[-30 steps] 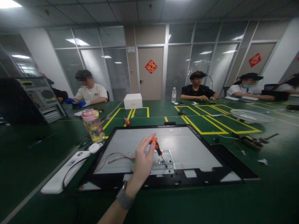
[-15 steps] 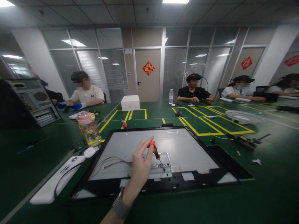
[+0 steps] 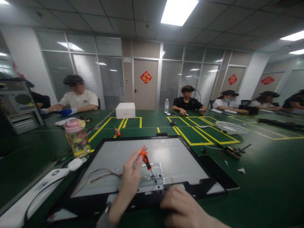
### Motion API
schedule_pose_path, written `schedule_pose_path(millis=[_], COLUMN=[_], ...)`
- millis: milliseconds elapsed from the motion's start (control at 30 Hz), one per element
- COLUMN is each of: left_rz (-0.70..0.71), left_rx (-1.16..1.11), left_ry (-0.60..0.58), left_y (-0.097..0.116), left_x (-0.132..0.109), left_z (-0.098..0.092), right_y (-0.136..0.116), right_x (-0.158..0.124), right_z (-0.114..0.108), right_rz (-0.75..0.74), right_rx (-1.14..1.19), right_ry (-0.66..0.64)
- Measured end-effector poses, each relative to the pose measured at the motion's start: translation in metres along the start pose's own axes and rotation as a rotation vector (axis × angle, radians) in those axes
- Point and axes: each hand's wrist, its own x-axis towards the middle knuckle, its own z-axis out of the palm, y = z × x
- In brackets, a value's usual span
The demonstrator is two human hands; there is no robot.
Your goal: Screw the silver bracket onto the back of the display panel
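Note:
An orange and black screwdriver (image 3: pixel 146 161) leans with its tip down at a small board (image 3: pixel 152 178) in a metal bracket on the panel. My left hand (image 3: pixel 132 169), wearing a watch, has its thumb and fingers around the top of the handle. The grey, black-framed display panel (image 3: pixel 133 152) lies flat, with thin wires (image 3: pixel 101 171) running left from the bracket. Over the panel's near edge is my right hand (image 3: pixel 177 202), fingers bent and smeared by motion; whether it holds anything is hidden.
To the left are a pink-lidded bottle (image 3: pixel 78 139), a white power bank-like device (image 3: pixel 35 193) with a black cable, and a computer case (image 3: pixel 19 101). A dark flat slab (image 3: pixel 219 171) lies beside the panel's right edge. Several people sit across the table.
My right hand has come into view at the panel's near edge. The view has tilted up and turned right. My left hand still holds the screwdriver at the bracket.

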Motion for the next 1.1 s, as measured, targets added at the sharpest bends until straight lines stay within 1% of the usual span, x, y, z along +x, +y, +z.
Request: schedule_pose_path(millis=[100, 133, 167, 200, 267, 300, 367, 467, 600, 767, 867, 933, 1033, 1100], left_rz=[0.008, 0.026, 0.053, 0.083, 0.124, 0.126, 0.101, 0.081, 0.104, 0.079, 0.120, 0.160, 0.197, 0.203], left_rx=[-0.015, -0.010, 0.001, 0.016, 0.039, 0.037, 0.012, 0.004, 0.101, 0.075, 0.147, 0.186, 0.177, 0.180], left_ry=[-0.027, -0.040, -0.049, -0.055, -0.067, -0.078, -0.120, -0.153, -0.128, -0.147, -0.104, -0.119, -0.169, -0.137], left_y=[0.000, 0.000, 0.000, 0.000, 0.000, 0.000, 0.001, 0.003, 0.003, 0.000, 0.002, 0.004, 0.005, 0.005], left_x=[0.002, 0.002, 0.002, 0.002, 0.002, 0.002, 0.001, 0.001, 0.003, 0.007, 0.008, 0.007, 0.005, 0.003], left_z=[0.000, -0.001, -0.001, -0.001, -0.002, -0.002, -0.002, -0.001, -0.003, -0.007, -0.006, -0.005, -0.003, -0.002], right_y=[0.030, 0.042, 0.054, 0.065, 0.084, 0.092, 0.101, 0.103, 0.097, 0.094, 0.094, 0.095, 0.095, 0.095], right_x=[0.029, 0.038, 0.045, 0.051, 0.057, 0.058, 0.055, 0.050, 0.049, 0.048, 0.046, 0.046, 0.046, 0.046], right_z=[-0.018, -0.022, -0.024, -0.024, -0.020, -0.017, -0.009, -0.003, -0.008, -0.009, -0.007, -0.006, -0.006, -0.006], right_rz=[0.181, 0.276, 0.348, 0.403, 0.466, 0.474, 0.467, 0.484, 0.508, 0.526, 0.526, 0.521, 0.525, 0.525], right_rx=[0.022, 0.082, 0.157, 0.248, 0.392, 0.409, 0.377, 0.360, 0.401, 0.416, 0.414, 0.414, 0.421, 0.426], right_ry=[0.102, 0.162, 0.167, 0.123, -0.030, -0.065, -0.057, -0.027, -0.036, 0.001, 0.011, 0.013, 0.010, 0.010])
